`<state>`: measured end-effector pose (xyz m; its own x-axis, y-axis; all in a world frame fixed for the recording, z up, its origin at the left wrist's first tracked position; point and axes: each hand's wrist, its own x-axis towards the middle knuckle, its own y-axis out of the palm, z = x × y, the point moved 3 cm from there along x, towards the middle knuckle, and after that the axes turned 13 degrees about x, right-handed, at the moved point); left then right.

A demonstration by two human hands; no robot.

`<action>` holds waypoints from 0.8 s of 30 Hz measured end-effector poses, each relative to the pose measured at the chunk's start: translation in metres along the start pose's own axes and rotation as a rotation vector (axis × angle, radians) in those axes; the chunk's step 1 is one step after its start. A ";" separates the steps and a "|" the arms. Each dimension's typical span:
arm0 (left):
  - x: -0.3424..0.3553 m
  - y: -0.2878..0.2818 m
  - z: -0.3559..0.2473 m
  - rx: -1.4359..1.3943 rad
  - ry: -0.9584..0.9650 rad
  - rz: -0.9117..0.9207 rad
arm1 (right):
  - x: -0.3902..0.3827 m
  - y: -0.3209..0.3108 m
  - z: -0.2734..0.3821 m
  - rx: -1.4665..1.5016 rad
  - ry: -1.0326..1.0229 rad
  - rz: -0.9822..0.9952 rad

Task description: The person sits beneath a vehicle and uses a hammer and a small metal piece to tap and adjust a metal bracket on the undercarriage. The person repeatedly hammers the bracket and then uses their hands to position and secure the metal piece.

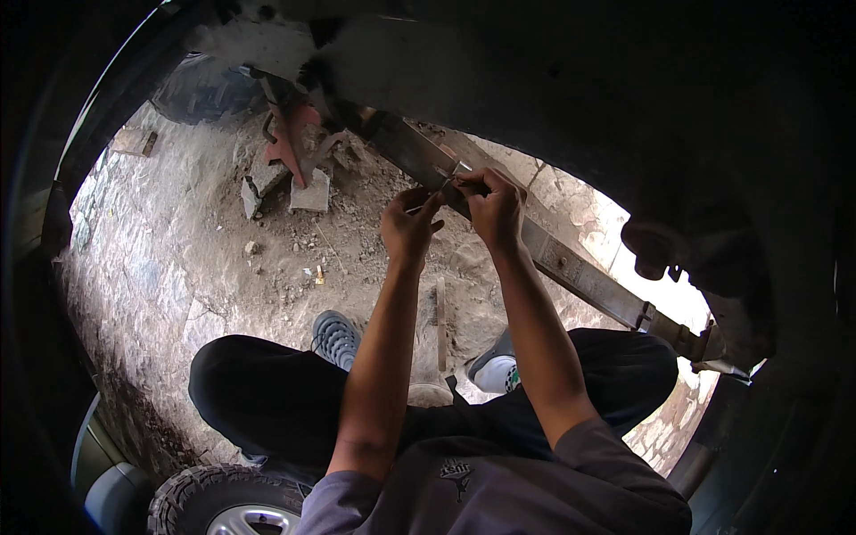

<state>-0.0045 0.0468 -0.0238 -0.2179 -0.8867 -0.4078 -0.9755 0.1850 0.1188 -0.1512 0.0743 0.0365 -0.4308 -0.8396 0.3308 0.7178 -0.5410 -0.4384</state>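
Both my hands are raised together beside a long, dirty metal leaf spring [571,269] that slopes down from upper middle to right. My left hand [408,225] is closed, its thumb and fingertips pinched near the right fingertips. A thin light edge shows at its fingers, too small to name. My right hand [496,207] is closed too, fingers curled in a pinch around something dark and small. Between the fingertips and the spring sits a small shiny metal piece [462,167], rod-like in shape. The fingers partly hide it, and its kind is unclear.
A red stand-like support [288,147] rises near pale concrete blocks [310,192] at the upper left. Dark vehicle bodywork [553,80] arches overhead. A wheel with a chunky tyre [183,499] lies at lower left. Beside my feet is a narrow wooden strip [441,323] on gravelly ground.
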 end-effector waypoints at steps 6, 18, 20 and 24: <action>0.001 0.002 -0.003 0.000 -0.006 0.042 | 0.014 0.013 0.008 0.018 -0.091 -0.008; 0.003 0.001 -0.007 0.022 -0.010 0.037 | 0.003 0.001 -0.003 0.024 -0.045 0.031; 0.003 0.000 -0.003 0.032 -0.015 0.028 | 0.001 -0.002 -0.004 0.013 -0.076 0.068; 0.001 0.005 -0.007 0.054 -0.040 0.030 | 0.001 -0.006 -0.006 -0.058 -0.085 0.058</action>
<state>-0.0095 0.0437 -0.0171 -0.2468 -0.8631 -0.4407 -0.9686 0.2346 0.0828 -0.1596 0.0767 0.0345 -0.3399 -0.8640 0.3716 0.7061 -0.4954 -0.5060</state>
